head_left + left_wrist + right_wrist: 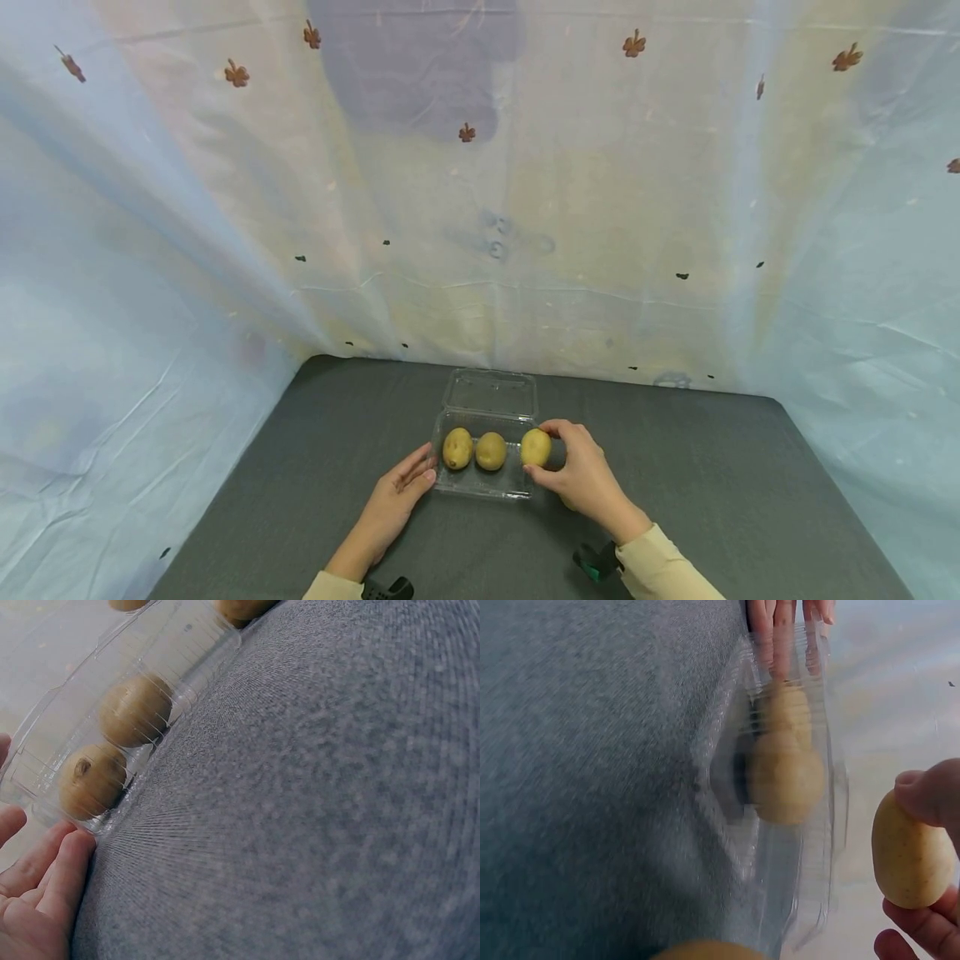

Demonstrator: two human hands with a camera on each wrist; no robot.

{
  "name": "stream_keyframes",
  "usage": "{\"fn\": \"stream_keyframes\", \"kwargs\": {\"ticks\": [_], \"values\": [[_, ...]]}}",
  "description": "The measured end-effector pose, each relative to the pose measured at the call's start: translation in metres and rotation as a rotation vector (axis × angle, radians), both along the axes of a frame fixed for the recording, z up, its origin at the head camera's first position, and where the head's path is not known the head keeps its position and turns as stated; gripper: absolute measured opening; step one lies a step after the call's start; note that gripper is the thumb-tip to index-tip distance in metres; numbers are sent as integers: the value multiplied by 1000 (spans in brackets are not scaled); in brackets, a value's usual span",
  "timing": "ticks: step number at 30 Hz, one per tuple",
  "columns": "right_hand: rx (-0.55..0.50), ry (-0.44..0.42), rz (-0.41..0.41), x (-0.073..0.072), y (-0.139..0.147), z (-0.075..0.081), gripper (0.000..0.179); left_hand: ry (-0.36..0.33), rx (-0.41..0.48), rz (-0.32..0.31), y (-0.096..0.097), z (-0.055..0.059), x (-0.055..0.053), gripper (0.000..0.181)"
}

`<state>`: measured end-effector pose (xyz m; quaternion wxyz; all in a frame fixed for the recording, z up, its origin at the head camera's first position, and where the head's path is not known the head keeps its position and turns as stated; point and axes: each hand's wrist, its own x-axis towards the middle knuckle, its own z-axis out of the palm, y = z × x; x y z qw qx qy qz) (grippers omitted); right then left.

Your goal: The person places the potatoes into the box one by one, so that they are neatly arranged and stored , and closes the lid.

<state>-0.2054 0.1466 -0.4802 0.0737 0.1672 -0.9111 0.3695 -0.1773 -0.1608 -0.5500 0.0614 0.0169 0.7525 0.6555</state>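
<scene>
A clear plastic clamshell box (480,487) lies on the table with its lid (491,392) folded back. Inside, side by side in its left and middle parts, are two potatoes, the left potato (457,448) and the middle potato (491,451). My right hand (588,475) pinches a third potato (909,851) between thumb and fingers, above the box's right end. At the box's left side, my left hand (397,500) touches the wall with its fingers fairly straight. One more potato (709,951) shows partly at the right wrist view's bottom edge, outside the box.
The table has a dark grey cloth cover (315,467). A pale patterned plastic sheet (600,208) hangs behind it and along the sides. Dark bands (596,562) sit at both wrists.
</scene>
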Motion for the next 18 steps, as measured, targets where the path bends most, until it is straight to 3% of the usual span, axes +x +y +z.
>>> {"fn": "stream_keyframes", "kwargs": {"ticks": [18], "values": [[164, -14, 8, -19, -23, -10, 60, 10, -9, 0, 0, -2, -1, 57]]}}
